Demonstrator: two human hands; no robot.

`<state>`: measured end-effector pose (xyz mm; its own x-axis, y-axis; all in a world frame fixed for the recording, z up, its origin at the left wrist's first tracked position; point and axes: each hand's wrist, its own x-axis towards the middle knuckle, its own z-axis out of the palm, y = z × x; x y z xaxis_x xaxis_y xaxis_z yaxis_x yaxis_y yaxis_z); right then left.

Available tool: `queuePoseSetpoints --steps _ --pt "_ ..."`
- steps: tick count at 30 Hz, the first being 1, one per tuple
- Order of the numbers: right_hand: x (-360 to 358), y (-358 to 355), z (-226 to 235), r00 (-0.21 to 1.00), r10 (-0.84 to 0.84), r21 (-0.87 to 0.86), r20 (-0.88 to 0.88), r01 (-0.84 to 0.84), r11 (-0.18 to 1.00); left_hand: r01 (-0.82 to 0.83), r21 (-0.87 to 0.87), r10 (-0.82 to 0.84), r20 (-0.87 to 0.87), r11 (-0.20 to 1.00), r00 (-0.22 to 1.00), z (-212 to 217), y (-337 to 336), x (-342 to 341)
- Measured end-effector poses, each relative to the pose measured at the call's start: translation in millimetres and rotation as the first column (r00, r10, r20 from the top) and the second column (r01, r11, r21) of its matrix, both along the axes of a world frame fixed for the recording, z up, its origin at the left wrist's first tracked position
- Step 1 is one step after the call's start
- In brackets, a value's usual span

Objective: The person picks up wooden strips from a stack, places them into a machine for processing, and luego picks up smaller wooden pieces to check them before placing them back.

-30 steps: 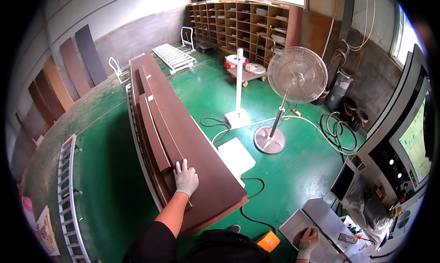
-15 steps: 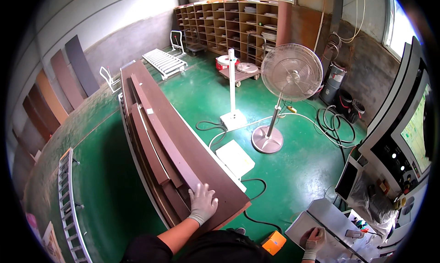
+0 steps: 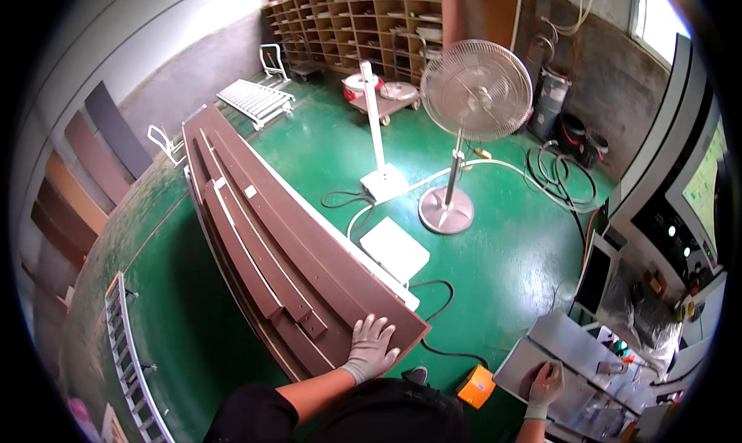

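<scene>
Several narrow brown boards (image 3: 239, 251) lie lengthwise on a wide brown panel (image 3: 379, 292), upper left to lower centre, presumably so it bears their length. The gloved left grip (image 3: 371, 347), open and splayed, rests at the near end, perhaps steadying. Lower right, the right grip (image 3: 547, 381) curls over the grey desk (image 3: 519, 359); whether it holds anything, I cannot tell.
</scene>
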<state>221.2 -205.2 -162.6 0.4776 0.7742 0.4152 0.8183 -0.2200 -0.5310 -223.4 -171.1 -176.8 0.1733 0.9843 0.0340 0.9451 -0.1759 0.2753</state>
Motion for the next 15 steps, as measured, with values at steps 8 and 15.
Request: queuePoseSetpoints --steps 8,15 --pt "-35.8 11.9 -36.0 0.182 0.242 0.213 -0.953 -0.168 0.963 0.512 -0.154 -0.307 0.644 0.845 0.701 11.2 -6.0 53.1" --pt "-138.2 21.6 28.2 0.709 0.642 -0.138 -0.293 -0.696 0.705 -0.145 -0.207 0.248 0.887 0.967 0.389 26.0 16.8 4.9"
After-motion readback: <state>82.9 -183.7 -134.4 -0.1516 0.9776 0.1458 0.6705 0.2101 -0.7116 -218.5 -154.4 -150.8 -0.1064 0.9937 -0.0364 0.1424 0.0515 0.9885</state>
